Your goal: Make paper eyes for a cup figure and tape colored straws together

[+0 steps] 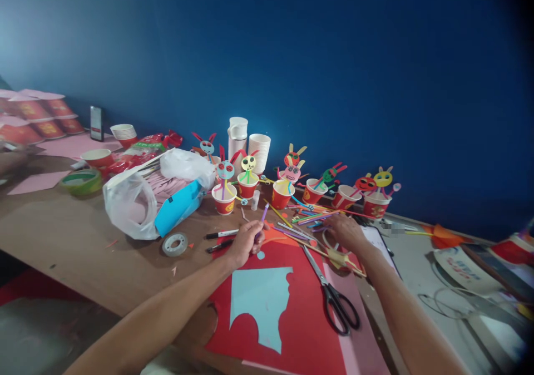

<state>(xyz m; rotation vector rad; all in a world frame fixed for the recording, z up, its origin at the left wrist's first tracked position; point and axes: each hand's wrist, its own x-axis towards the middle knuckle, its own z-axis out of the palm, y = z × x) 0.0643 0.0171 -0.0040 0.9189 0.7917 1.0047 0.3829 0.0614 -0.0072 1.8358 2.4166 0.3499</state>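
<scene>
My left hand (249,242) is closed around a purple drinking straw (265,212), which points upward above the red paper. My right hand (344,231) reaches down over the pile of coloured straws (311,217); its fingertips are among them, and I cannot make out whether it grips one. Black-handled scissors (334,297) lie with blades pointing away from me, on red paper (308,330). A light blue paper sheet (262,297) with curved cut-outs rests on the red paper. Behind the hands stand paper cups with rabbit-faced straw figures, one of them a blue-faced rabbit (226,170).
A plastic bag (125,202) of pink strips and a tape roll (175,244) sit to the left. Stacked white cups (259,153) and a white thermos (238,133) stand by the blue wall. A co-worker's hand (12,155) shows at far left, near cup stacks.
</scene>
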